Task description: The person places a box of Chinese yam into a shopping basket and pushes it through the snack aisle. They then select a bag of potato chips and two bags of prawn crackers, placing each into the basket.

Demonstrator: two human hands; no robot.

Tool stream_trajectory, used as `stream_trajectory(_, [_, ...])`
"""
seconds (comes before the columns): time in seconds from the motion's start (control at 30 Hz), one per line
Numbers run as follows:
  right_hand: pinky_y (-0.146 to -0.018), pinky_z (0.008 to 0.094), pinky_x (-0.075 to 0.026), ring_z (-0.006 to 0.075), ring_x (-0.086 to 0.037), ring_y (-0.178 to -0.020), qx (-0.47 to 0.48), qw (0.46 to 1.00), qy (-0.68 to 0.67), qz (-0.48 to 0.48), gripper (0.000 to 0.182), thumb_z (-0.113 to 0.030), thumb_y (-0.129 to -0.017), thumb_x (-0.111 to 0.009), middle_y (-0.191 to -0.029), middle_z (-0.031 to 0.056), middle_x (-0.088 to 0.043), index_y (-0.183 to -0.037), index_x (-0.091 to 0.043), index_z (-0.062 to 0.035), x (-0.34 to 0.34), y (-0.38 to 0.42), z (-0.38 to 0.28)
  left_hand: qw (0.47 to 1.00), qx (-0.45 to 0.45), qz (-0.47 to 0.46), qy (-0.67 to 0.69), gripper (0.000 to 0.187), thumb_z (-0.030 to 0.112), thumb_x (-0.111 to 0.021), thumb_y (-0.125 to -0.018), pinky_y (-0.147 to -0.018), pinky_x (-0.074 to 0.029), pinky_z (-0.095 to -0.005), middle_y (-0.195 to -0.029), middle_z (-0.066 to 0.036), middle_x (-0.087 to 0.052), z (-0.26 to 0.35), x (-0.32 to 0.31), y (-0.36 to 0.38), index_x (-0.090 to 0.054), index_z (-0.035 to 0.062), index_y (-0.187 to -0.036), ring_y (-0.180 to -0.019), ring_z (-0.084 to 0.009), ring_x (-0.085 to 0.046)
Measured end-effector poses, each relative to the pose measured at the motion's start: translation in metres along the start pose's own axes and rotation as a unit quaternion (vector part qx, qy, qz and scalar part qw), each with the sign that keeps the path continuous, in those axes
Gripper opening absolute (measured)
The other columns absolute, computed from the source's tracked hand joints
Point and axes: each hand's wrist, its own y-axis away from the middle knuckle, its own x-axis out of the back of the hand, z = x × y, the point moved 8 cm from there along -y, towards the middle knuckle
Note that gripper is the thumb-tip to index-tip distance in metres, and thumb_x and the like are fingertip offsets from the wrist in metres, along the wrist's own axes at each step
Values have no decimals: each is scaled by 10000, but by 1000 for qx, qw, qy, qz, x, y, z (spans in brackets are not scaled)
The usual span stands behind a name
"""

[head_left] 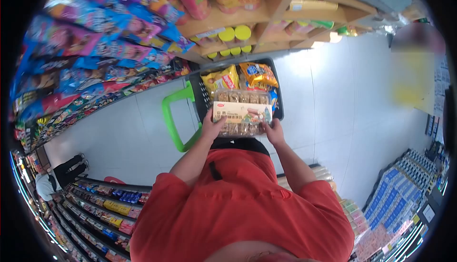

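Note:
A clear plastic box of snack pieces with a cream paper band (pixel 243 112) is held level between both hands, over the near part of a black basket (pixel 279 88). My left hand (pixel 213 125) grips its left edge, thumb on top. At the right edge, my right hand (pixel 273 131) holds the near corner. Inside the basket, beyond the box, lie a yellow snack bag (pixel 220 78) and an orange snack bag (pixel 258 74), with a blue bag partly hidden at the right. The basket's green handle (pixel 172 124) sticks out to the left.
Shelves of hanging snack bags (pixel 104 43) rise at the left. Wooden shelves (pixel 266 5) with yellow-lidded tubs (pixel 227 35) stand ahead. Behind are shelves of packets (pixel 114 207) and a person (pixel 45 186). Stacked cartons (pixel 395 200) stand at the right, on the tiled floor (pixel 328 105).

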Motion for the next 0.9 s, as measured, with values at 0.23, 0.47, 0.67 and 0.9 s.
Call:
stream_trajectory(0.23, [-780,301,-509,138,-609,-894,190,964,-184,-1,236,-125,-935,-668,-990,84,-636,-1084,-531,-4,15,43,-102,914,140,-85,371,495,113,-612,-919,-932,-552,-426,-1303,-141,-593,60,33,18,-439,62,-1380,-1132,-292,-636])
stream_trajectory(0.47, [-864,289,-480,135,-598,-955,279,923,-265,6,255,-54,-912,-656,-1045,80,-641,-1140,-550,-10,80,125,-195,913,83,-129,378,558,46,-601,-894,-937,-535,-383,-1303,-90,-582,161,57,79,-435,121,-1421,-1192,-243,-589])
stream_trajectory(0.67, [-958,367,-496,255,-602,-1121,483,785,-386,-29,569,-255,-860,-748,-1241,182,-582,-1289,-473,-1,139,212,-292,875,-158,-239,389,672,-17,-585,-864,-1014,-486,-372,-1331,-108,-568,295,88,142,-350,86,-1486,-1215,-241,-579])
stream_trajectory(0.9, [-1097,472,-417,349,-492,-1323,475,787,-338,-199,1123,-511,-684,-807,-1469,282,-426,-1453,-294,126,146,244,-339,868,-301,-345,191,647,51,-619,-887,-1025,-464,-358,-1331,-123,-558,456,97,209,-353,21,-1476,-1224,-208,-563])
